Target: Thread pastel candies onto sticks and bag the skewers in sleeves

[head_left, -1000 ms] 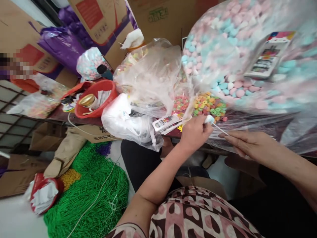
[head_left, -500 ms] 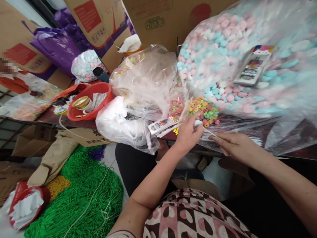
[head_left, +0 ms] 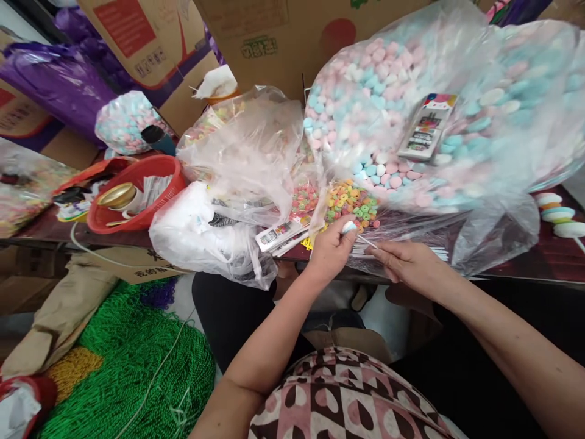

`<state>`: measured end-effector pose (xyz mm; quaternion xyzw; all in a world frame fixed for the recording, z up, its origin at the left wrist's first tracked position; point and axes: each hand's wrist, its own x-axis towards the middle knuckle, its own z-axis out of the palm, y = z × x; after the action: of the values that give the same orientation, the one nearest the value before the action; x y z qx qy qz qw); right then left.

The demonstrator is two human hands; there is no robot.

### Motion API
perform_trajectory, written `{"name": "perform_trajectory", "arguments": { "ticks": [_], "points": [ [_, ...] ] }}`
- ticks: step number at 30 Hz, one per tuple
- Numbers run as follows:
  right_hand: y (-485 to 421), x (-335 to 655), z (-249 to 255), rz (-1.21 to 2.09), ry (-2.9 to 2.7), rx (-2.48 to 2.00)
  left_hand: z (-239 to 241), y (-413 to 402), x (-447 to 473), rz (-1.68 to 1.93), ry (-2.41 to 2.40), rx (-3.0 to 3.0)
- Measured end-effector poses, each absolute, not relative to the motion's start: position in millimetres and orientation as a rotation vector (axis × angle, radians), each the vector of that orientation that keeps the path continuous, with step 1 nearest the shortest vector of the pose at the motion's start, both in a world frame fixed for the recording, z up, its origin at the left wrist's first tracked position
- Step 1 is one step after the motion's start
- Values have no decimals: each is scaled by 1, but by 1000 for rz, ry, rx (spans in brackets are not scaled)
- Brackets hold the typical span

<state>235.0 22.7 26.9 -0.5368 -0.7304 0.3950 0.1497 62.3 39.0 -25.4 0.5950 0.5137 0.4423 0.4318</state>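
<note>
My left hand [head_left: 329, 251] is closed, with a pale blue and white marshmallow [head_left: 349, 227] between thumb and fingers. A thin white stick [head_left: 365, 242] is pinched in my right hand [head_left: 406, 263], and its far end reaches to the marshmallow. Whether the stick enters it, I cannot tell. Just beyond my left fingers lie colourful ring-shaped candies [head_left: 351, 201] in clear plastic. Behind them a big clear bag of pink, blue and white marshmallows [head_left: 379, 116] bears a printed pack [head_left: 427, 127].
Left along the table stand a white plastic bag [head_left: 205, 235] and a red basket [head_left: 171, 189]. A skewer of stacked candies [head_left: 557, 214] lies at the right. Cardboard boxes [head_left: 292, 36] stand behind. Green bead strings [head_left: 137, 360] cover the floor at left.
The camera has turned right, bringing the candy skewer into view. My left fingers, more spread over the ring candies before, have drawn in around the marshmallow. My right hand keeps the stick.
</note>
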Motion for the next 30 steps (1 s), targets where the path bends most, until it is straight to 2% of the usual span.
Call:
{"name": "perform_trajectory", "arguments": {
  "ticks": [7, 11, 17, 25, 30],
  "points": [
    [20, 230, 20, 1109, -2036, -1495, -9, 26, 76, 1096, 1380, 1798],
    [27, 228, 5, 1098, -1975, -1455, -5, 17, 83, 1079, 1274, 1843],
    [32, 232, 10, 1175, -1938, -1393, -2, 25, 71, 1142, 1434, 1671],
    [27, 239, 16, 1085, -1814, -1571, -1, 25, 76, 1148, 1456, 1688],
    [25, 229, 20, 1006, -1938, -1459, -4, 20, 88, 1083, 1439, 1762]
  ]
}}
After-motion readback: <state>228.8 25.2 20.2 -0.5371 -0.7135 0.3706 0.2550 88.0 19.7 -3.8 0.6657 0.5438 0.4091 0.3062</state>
